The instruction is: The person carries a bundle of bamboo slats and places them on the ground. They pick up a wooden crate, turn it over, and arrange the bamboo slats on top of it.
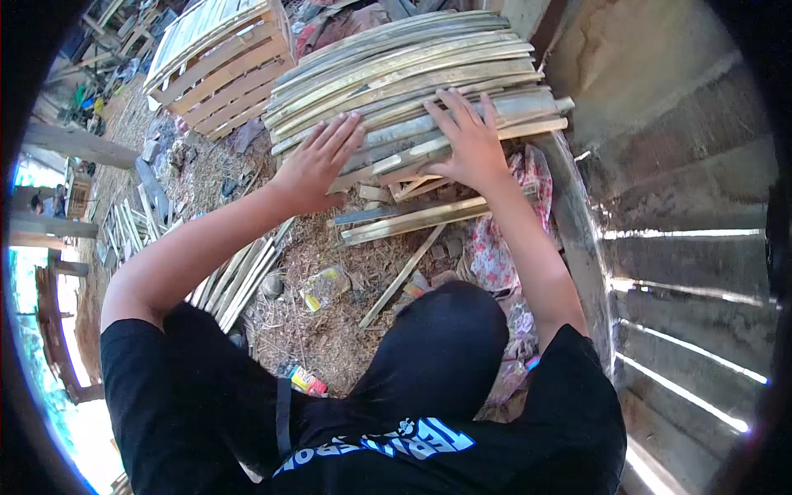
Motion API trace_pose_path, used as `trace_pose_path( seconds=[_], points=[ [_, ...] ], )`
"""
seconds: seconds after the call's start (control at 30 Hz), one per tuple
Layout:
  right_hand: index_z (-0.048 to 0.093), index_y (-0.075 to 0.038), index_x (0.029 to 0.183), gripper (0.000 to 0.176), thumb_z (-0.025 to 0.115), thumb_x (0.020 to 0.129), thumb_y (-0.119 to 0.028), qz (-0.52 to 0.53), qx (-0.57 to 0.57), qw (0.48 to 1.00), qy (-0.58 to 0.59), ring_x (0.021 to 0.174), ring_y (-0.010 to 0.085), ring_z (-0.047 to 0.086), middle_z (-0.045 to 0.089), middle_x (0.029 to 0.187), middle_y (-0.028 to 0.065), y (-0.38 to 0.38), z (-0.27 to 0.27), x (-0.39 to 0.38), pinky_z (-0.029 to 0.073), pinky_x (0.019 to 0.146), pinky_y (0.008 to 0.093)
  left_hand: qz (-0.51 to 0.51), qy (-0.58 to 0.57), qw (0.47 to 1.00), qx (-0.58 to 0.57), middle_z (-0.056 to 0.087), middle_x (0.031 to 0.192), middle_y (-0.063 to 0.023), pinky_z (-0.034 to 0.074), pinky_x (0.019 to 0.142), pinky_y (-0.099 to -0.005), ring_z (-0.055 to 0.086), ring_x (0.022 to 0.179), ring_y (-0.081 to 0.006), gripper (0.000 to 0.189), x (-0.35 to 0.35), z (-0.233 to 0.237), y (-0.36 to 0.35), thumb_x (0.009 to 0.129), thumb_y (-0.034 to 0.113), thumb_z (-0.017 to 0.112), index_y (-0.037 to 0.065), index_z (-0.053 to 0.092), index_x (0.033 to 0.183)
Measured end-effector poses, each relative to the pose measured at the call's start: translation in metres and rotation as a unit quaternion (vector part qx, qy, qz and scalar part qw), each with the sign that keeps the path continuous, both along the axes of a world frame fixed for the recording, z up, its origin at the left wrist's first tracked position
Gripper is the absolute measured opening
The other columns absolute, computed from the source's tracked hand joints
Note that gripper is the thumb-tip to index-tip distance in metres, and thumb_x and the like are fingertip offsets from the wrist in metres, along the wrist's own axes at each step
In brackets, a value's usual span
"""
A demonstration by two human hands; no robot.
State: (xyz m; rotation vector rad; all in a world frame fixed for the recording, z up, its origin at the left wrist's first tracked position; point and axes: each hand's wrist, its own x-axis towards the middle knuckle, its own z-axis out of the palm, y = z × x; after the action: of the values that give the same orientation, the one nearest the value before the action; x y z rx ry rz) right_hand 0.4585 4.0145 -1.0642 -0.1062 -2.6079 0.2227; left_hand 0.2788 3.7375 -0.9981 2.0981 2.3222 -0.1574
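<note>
A broad stack of thin wooden slats [404, 78] lies in front of me, their long sides running left to right. On its near left part rests my left hand [320, 161], fingers stretched out over the slats. My right hand [469, 139] is spread across the near right part, thumb apart from the fingers. Neither hand is wrapped around a slat. Below the near edge of the stack, a few loose wood strips [412, 221] lie across the ground, partly over short wooden pieces.
A slatted wooden crate [227, 70] stands at the upper left. More slats [239, 276] lie beside my left knee. A plank wall [685, 198] rises on the right, with a floral cloth [503, 247] near its foot. Plastic litter [327, 287] and a single stick [402, 276] lie on the ground.
</note>
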Motion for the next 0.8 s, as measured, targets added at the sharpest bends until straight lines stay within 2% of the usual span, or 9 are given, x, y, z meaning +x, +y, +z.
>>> trace_pose_path(
  seconds=[0.1, 0.13, 0.3, 0.37, 0.4, 0.5, 0.63, 0.73, 0.8],
  points=[
    [0.057, -0.017, 0.154, 0.108, 0.096, 0.061, -0.055, 0.016, -0.025, 1.0, 0.007, 0.151, 0.0326, 0.045, 0.048, 0.163, 0.0127, 0.005, -0.002, 0.002, 0.023, 0.129, 0.0597, 0.004, -0.031, 0.999, 0.013, 0.014, 0.18, -0.0221, 0.017, 0.136, -0.0523, 0.015, 0.167, -0.0398, 0.125, -0.002, -0.003, 0.002, 0.078, 0.029, 0.089, 0.006, 0.013, 0.174],
    [0.062, -0.014, 0.144, 0.098, 0.098, 0.06, -0.051, 0.023, -0.021, 0.998, 0.051, 0.146, 0.0316, 0.048, 0.055, 0.152, 0.0111, 0.003, 0.0, 0.004, 0.027, 0.127, 0.0574, 0.002, -0.023, 1.0, 0.008, 0.018, 0.179, -0.0224, 0.02, 0.135, -0.0529, 0.019, 0.166, -0.0401, 0.116, -0.003, -0.002, 0.002, 0.079, 0.026, 0.088, 0.005, 0.022, 0.172],
    [0.067, -0.014, 0.134, 0.078, 0.095, 0.067, -0.043, 0.017, -0.029, 0.997, 0.069, 0.134, 0.0319, 0.055, 0.061, 0.137, 0.0068, -0.001, -0.01, 0.012, 0.037, 0.117, 0.052, -0.033, 0.002, 0.995, 0.095, 0.027, 0.176, -0.0229, 0.024, 0.134, -0.0543, 0.027, 0.164, -0.04, 0.095, -0.004, -0.023, -0.002, 0.08, 0.027, 0.086, 0.006, 0.042, 0.161],
    [0.068, -0.014, 0.128, 0.067, 0.094, 0.07, -0.034, 0.014, -0.059, 0.997, 0.052, 0.127, 0.0325, 0.057, 0.063, 0.132, 0.006, 0.0, -0.006, 0.017, 0.039, 0.113, 0.051, -0.049, 0.048, 0.992, 0.106, 0.035, 0.171, -0.0242, 0.027, 0.133, -0.0547, 0.032, 0.161, -0.0419, 0.081, -0.001, -0.032, 0.001, 0.087, 0.025, 0.08, 0.006, 0.047, 0.158],
    [0.069, -0.015, 0.124, 0.061, 0.093, 0.069, -0.022, 0.008, -0.065, 0.997, 0.047, 0.123, 0.0324, 0.058, 0.063, 0.128, 0.0063, -0.001, -0.009, 0.022, 0.039, 0.111, 0.0511, -0.058, 0.039, 0.991, 0.112, 0.041, 0.166, -0.0242, 0.032, 0.131, -0.0546, 0.039, 0.157, -0.0426, 0.064, 0.002, -0.032, 0.002, 0.094, 0.019, 0.07, 0.008, 0.052, 0.155],
    [0.07, -0.017, 0.123, 0.062, 0.092, 0.065, -0.014, 0.014, -0.037, 0.998, 0.056, 0.122, 0.032, 0.059, 0.064, 0.126, 0.0058, -0.004, -0.016, 0.036, 0.04, 0.111, 0.0511, -0.09, 0.021, 0.99, 0.104, 0.045, 0.163, -0.0226, 0.036, 0.128, -0.0544, 0.042, 0.155, -0.0414, 0.057, 0.006, -0.037, -0.002, 0.097, 0.011, 0.064, 0.012, 0.054, 0.154],
    [0.067, -0.019, 0.137, 0.079, 0.093, 0.062, -0.013, -0.011, -0.007, 0.998, 0.058, 0.143, 0.0304, 0.054, 0.059, 0.147, 0.0076, -0.005, 0.001, 0.035, 0.032, 0.123, 0.056, -0.064, -0.029, 0.988, 0.141, 0.047, 0.161, -0.0222, 0.044, 0.123, -0.0538, 0.05, 0.148, -0.0433, 0.069, 0.012, -0.042, -0.003, 0.093, 0.006, 0.065, 0.015, 0.049, 0.159],
    [0.061, -0.019, 0.147, 0.091, 0.094, 0.062, -0.015, 0.022, -0.057, 0.998, 0.007, 0.15, 0.0274, 0.049, 0.053, 0.157, 0.0076, 0.001, 0.029, 0.01, 0.025, 0.128, 0.0621, -0.028, -0.055, 0.991, 0.116, 0.048, 0.159, -0.0219, 0.049, 0.117, -0.0506, 0.054, 0.142, -0.0416, 0.074, 0.009, -0.035, -0.003, 0.091, 0.006, 0.065, 0.009, 0.043, 0.162],
    [0.059, -0.017, 0.149, 0.094, 0.095, 0.062, -0.016, 0.038, -0.027, 0.998, -0.042, 0.149, 0.0265, 0.049, 0.054, 0.155, 0.0072, 0.01, 0.036, 0.003, 0.025, 0.129, 0.0634, 0.024, -0.08, 0.986, 0.141, 0.052, 0.152, -0.02, 0.05, 0.114, -0.0479, 0.055, 0.138, -0.0381, 0.077, 0.013, -0.028, 0.004, 0.089, 0.006, 0.068, 0.0, 0.041, 0.161]
  ],
)
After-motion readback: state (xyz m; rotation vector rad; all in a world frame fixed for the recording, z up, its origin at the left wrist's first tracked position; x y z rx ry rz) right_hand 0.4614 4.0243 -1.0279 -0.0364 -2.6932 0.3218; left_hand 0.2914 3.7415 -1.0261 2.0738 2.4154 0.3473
